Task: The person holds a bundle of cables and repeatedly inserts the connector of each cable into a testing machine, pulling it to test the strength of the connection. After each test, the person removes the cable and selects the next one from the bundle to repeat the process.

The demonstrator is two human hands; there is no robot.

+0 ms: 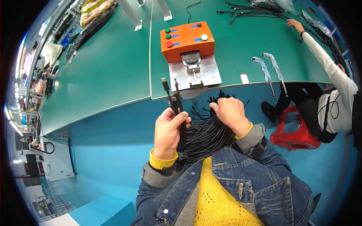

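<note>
My left hand [167, 130] is closed around a few black cables [176, 98], their connector ends pointing up in front of the bench edge. A thick bundle of black cables [203, 139] lies across my lap, between my two forearms. Over the right part of this bundle, my right hand [230, 115] has its fingers curled on the cables; its fingertips are partly hidden. Loose connector ends [222, 94] stick out just beyond that hand. Facing me on the bench is an orange box [184, 41] with coloured buttons, a small digital gauge [191, 57] and a metal plate [211, 69].
The green bench [113, 71] spans the far side, with metal posts [130, 15] on it. Two plastic-wrapped rods [277, 69] overhang its edge at right. Beside me, a person [328, 75] on a red stool [294, 132] reaches toward more black cables [256, 13]. Others work at far left.
</note>
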